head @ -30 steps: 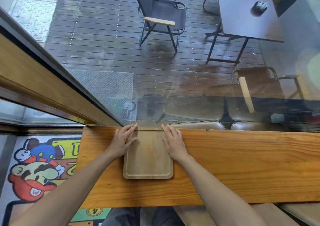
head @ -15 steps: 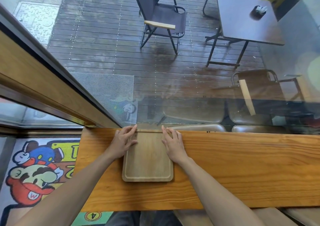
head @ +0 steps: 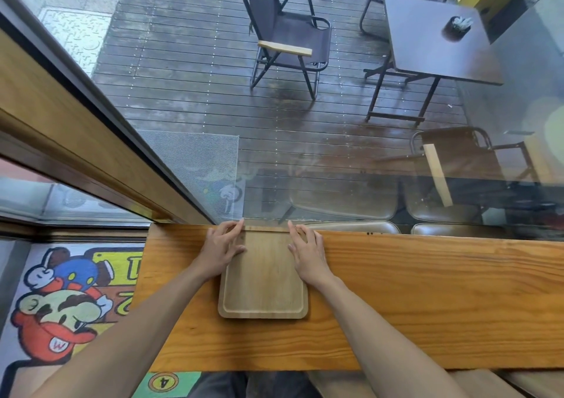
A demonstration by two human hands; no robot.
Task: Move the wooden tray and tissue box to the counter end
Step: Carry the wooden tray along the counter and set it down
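Beyond the glass window (head: 335,159) lies wet dark decking (head: 189,71); a folding chair (head: 287,37) stands there, a dark table (head: 433,40) just right of it (daylight outside).

Bright, even daylight through glass, wide-angle view

Daylight floods in through the window (head: 335,153); reflections of chairs ghost across the pane's lower part. Shadows on the counter (head: 427,291) are soft and faint. Straight lines bow toward the edges; focus stays fairly sharp throughout.

A café: wooden window counter (head: 427,300), padded stools (head: 351,226), patio table (head: 433,37) and folding chair (head: 287,31) outside.
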